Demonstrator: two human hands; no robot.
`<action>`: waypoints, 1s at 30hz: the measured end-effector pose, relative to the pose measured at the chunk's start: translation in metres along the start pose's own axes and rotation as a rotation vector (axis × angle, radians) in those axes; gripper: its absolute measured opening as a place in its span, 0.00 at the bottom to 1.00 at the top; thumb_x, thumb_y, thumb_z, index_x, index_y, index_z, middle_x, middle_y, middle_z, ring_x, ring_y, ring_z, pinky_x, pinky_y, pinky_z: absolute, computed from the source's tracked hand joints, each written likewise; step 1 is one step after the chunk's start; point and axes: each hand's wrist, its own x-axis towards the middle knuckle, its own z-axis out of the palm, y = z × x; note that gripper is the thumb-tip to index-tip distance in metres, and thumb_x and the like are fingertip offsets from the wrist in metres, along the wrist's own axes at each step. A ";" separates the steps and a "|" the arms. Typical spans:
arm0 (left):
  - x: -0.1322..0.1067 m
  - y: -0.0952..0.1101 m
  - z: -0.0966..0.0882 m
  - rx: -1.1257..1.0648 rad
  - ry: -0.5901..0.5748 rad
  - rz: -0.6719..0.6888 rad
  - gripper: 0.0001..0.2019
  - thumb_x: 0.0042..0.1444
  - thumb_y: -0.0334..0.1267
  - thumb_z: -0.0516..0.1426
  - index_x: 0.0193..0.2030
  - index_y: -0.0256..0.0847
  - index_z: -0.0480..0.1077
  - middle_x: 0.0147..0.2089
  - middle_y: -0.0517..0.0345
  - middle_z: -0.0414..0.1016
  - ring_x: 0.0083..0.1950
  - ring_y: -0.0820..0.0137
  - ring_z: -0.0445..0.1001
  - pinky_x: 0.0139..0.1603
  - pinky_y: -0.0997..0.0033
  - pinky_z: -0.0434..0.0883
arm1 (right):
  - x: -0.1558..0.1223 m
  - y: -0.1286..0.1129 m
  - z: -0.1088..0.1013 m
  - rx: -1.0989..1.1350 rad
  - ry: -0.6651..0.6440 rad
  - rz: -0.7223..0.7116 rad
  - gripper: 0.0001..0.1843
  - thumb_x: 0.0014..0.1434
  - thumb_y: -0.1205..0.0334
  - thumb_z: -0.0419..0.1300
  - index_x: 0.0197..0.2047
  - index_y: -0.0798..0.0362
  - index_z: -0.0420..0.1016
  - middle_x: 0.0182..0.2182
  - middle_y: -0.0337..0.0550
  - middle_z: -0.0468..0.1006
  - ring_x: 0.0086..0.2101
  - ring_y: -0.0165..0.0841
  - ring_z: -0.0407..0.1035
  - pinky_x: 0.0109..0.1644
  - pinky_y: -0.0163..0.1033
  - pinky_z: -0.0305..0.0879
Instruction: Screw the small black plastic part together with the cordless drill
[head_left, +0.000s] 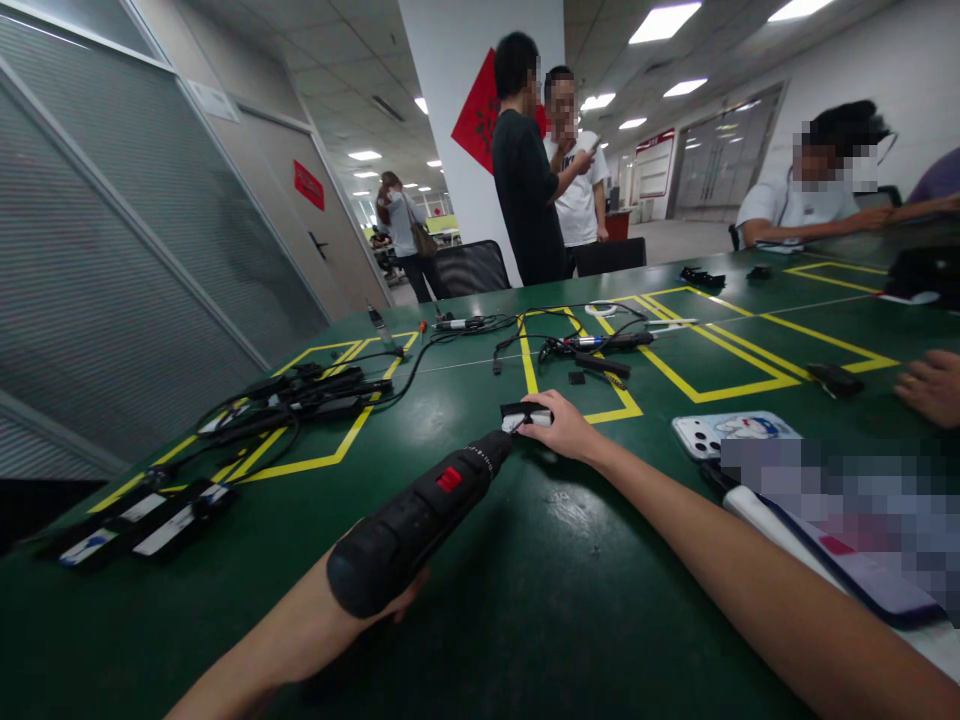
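Note:
A black cordless drill (420, 520) with a red switch on top points away from me, tilted up to the right. Wrapped round its grip beneath the body is my left hand (406, 598), mostly hidden by the drill. Its bit end reaches a small black-and-white part (525, 412); whether the tip touches it I cannot tell. My right hand (564, 428) pinches that part from the right, low over the green table (540, 620). Just beyond the part lie a small black block (576, 378) and a black cabled device (600, 345).
Black cables and devices (300, 395) pile up at the left, with two flat black-and-white pieces nearer me. Yellow tape (720, 392) marks rectangles. At the right are a phone (739, 427), a tablet-like device (847, 530) and another person's hand (934, 388). Several people are beyond the table.

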 end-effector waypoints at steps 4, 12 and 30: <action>-0.001 0.002 -0.001 -0.006 -0.065 -0.019 0.12 0.53 0.46 0.58 0.38 0.40 0.70 0.30 0.59 0.73 0.31 0.66 0.72 0.34 0.66 0.71 | 0.000 0.001 0.001 -0.003 0.009 -0.007 0.26 0.49 0.56 0.66 0.52 0.50 0.70 0.45 0.44 0.68 0.43 0.33 0.67 0.53 0.42 0.61; -0.001 -0.001 -0.002 -0.006 -0.092 -0.020 0.15 0.53 0.50 0.57 0.38 0.39 0.67 0.30 0.58 0.70 0.33 0.65 0.70 0.37 0.64 0.69 | 0.000 0.000 0.000 -0.009 0.000 0.001 0.26 0.49 0.55 0.66 0.52 0.50 0.70 0.45 0.45 0.68 0.43 0.34 0.68 0.53 0.42 0.62; -0.003 0.003 0.001 0.000 -0.041 -0.039 0.15 0.50 0.50 0.58 0.35 0.41 0.68 0.29 0.59 0.72 0.30 0.66 0.70 0.34 0.66 0.70 | 0.001 -0.001 -0.001 0.002 -0.005 -0.002 0.25 0.49 0.57 0.66 0.51 0.49 0.71 0.45 0.44 0.68 0.43 0.33 0.67 0.53 0.42 0.61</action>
